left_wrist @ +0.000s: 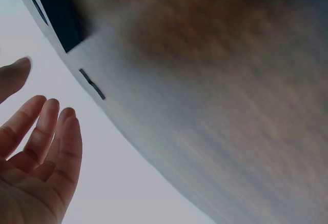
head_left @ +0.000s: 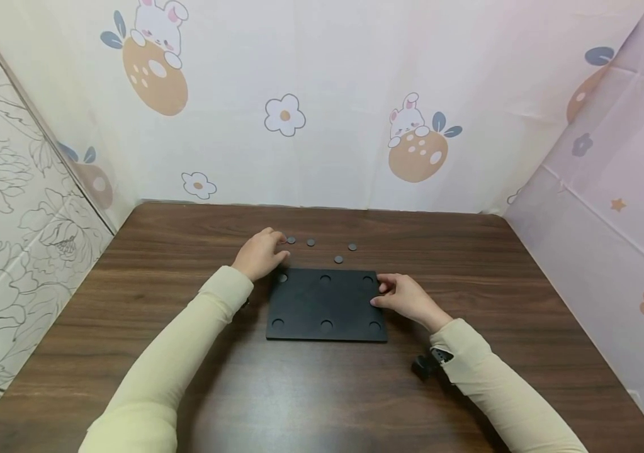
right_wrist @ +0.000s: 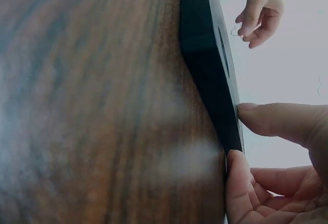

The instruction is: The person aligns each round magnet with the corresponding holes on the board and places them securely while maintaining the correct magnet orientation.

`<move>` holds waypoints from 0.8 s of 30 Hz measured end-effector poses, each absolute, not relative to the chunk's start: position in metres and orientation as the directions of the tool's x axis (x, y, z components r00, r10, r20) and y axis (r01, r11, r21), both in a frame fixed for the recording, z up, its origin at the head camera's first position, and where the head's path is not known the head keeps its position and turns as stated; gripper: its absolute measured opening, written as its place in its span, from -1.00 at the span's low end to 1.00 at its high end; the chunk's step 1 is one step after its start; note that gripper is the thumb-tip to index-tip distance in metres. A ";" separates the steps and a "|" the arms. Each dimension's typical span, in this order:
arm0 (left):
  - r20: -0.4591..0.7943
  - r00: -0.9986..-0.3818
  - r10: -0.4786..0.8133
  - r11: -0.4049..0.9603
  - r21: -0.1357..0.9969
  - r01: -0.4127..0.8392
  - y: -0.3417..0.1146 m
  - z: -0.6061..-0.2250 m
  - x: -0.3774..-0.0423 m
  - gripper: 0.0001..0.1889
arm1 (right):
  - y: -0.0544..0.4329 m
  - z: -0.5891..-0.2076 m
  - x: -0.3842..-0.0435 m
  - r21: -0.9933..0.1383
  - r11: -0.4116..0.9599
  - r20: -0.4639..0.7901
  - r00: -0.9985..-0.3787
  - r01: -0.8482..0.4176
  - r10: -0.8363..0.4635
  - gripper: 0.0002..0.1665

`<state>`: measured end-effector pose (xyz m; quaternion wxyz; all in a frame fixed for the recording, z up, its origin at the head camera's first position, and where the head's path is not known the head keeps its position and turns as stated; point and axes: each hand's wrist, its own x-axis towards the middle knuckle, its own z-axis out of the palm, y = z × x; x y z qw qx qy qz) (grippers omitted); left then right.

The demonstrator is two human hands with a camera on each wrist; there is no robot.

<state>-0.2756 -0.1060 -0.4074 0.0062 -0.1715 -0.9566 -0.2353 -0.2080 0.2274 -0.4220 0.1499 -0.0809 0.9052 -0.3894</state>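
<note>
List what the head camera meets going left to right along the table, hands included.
left hand → black board → right hand → small black object beside the right sleeve.

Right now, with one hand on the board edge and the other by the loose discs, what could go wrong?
1. The right hand only pinches the right edge of the black board; a push from the other side could slide or swing it on the smooth table.
2. The left hand is open beside the small dark discs; a sweep could scatter them.
3. The discs are thin and flat, so fingertips may slip picking one up.
</note>
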 end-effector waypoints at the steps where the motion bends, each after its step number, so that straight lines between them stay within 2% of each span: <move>1: 0.096 -0.943 0.318 0.837 0.438 0.326 -0.106 -0.408 -0.278 -0.61 | 0.227 -0.422 -0.208 -0.729 0.684 -0.210 -0.942 -0.028 -0.263 -0.18; 24: -0.038 -0.968 0.248 0.918 0.327 0.223 -0.101 -0.419 -0.316 -0.57 | 0.227 -0.420 -0.208 -0.724 0.690 -0.231 -0.936 -0.017 -0.264 -0.18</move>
